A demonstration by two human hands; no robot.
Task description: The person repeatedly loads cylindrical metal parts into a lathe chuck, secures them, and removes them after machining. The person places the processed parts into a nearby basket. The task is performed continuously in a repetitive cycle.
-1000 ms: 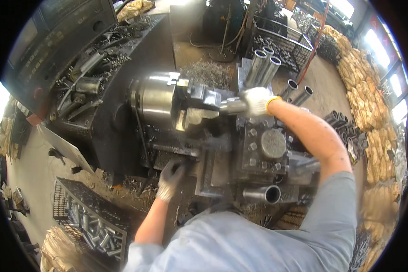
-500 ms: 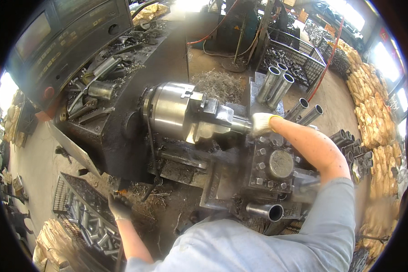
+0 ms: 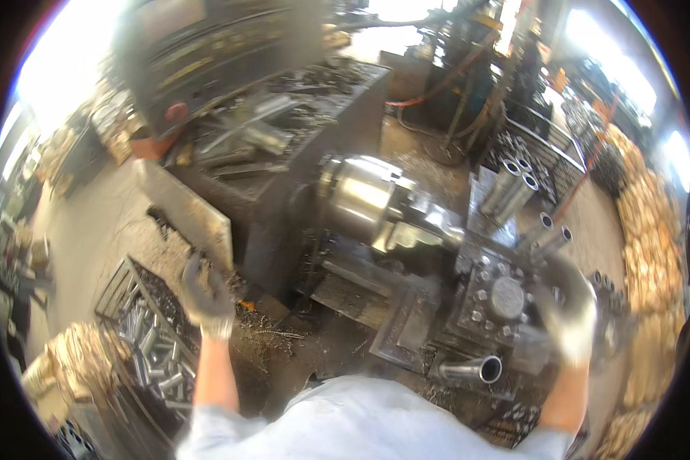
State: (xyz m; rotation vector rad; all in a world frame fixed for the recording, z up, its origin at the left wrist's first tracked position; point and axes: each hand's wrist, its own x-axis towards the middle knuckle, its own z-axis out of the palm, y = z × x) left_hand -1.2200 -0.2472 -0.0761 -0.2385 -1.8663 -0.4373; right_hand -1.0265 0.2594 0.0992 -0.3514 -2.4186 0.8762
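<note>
My left hand [image 3: 205, 300], in a glove with dark-stained fingers, hangs open over the floor beside the machine, near the metal guard plate [image 3: 195, 218]. Its fingers are apart and I see nothing in them. At the right, my right hand [image 3: 569, 314] in a pale glove is beside the bolted tool post [image 3: 506, 297]; motion smears its fingers, so I cannot tell whether they hold anything. Between the hands lies a lathe with a shiny chuck [image 3: 363, 201]. A short metal workpiece [image 3: 451, 231] juts from its jaws.
Several upright steel tubes [image 3: 511, 188] stand behind the tool post, and one tube [image 3: 468, 369] lies in front of it. A crate of metal pieces [image 3: 157, 337] sits at the lower left. Stacked sacks [image 3: 648, 230] line the right side. Tools [image 3: 264, 138] lie on the headstock.
My right hand has left the workpiece's end and pulled back right, past the tool post. My left hand has risen a little. The whole view has swung, shifting the lathe rightward.
</note>
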